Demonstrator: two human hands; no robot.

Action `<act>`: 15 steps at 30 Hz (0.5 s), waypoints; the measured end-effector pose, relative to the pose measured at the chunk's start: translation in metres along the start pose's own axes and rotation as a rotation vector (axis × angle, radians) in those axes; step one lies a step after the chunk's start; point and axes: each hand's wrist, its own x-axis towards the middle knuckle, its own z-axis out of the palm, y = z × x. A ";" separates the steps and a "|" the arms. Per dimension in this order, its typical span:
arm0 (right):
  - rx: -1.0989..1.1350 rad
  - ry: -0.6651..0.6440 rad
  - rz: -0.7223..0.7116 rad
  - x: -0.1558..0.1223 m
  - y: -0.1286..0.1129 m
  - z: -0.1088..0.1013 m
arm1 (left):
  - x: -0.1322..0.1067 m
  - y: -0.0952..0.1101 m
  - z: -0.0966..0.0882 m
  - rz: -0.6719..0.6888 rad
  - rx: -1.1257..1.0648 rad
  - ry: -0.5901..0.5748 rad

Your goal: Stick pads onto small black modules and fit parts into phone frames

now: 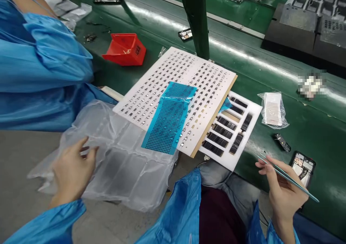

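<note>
Okay, on my feed a green conveyor bench (310,128) fills the frame from 12 round to 3 o'clock, with a co-worker's blue smock (40,63) along the 9 o'clock edge and a red plastic bin (124,49) at 11. At the centre, a white perforated board (216,74) holds rows of small metal-and-black parts, and a blue mesh sheet (167,125) lies across its lower part. Overlapping the board's 4 o'clock edge is a white foam tray (252,109) with dark strip-shaped components in its slots. I see a clear air-cushion bag (127,172) at 7 o'clock, just touching the board's lower-left edge. My left hand (72,168) sits on that bag, fingers loosely curled, though I cannot tell whether it is actually gripping the plastic. At 4 o'clock, my right hand (283,186) is closed in a pinch on slim tweezers (286,177), just beside the foam tray's lower corner and near a disassembled phone frame (302,168). A small black part (282,143) and a small plastic bag (273,110) lie on the bench above that hand.
</note>
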 end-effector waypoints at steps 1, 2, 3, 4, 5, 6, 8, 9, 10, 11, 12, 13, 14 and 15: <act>-0.008 -0.002 0.000 0.001 0.000 0.001 | 0.000 -0.003 0.000 -0.007 0.035 -0.017; -0.013 0.000 0.003 0.002 0.000 0.002 | 0.001 -0.005 -0.001 -0.046 0.071 -0.031; -0.014 0.006 0.007 0.003 0.000 0.002 | 0.002 -0.006 -0.003 -0.082 0.112 -0.055; -0.012 0.015 0.011 0.005 0.000 0.002 | 0.003 -0.006 -0.004 -0.102 0.138 -0.088; -0.009 0.026 0.011 0.007 0.000 0.002 | 0.004 -0.004 -0.005 -0.106 0.147 -0.087; -0.010 0.036 0.003 0.010 0.000 0.003 | 0.005 -0.003 -0.006 -0.090 0.146 -0.060; -0.030 0.042 -0.037 0.015 -0.002 0.003 | 0.007 0.002 -0.006 -0.008 0.109 0.015; -0.044 0.043 -0.054 0.018 -0.003 0.003 | 0.008 0.005 -0.006 0.037 0.091 0.038; -0.056 0.045 -0.062 0.020 -0.005 0.003 | 0.009 0.008 -0.006 0.059 0.089 0.052; -0.064 0.046 -0.056 0.022 -0.007 0.004 | 0.011 0.012 -0.005 0.070 0.095 0.055; -0.069 0.046 -0.038 0.023 -0.010 0.004 | 0.014 0.016 -0.004 0.079 0.104 0.064; -0.073 0.048 -0.013 0.024 -0.013 0.006 | 0.016 0.021 -0.003 0.093 0.112 0.090; -0.080 0.044 0.010 0.025 -0.018 0.008 | 0.017 0.028 -0.001 0.126 0.113 0.113; -0.086 0.036 0.024 0.026 -0.023 0.013 | 0.018 0.036 0.002 0.187 0.102 0.138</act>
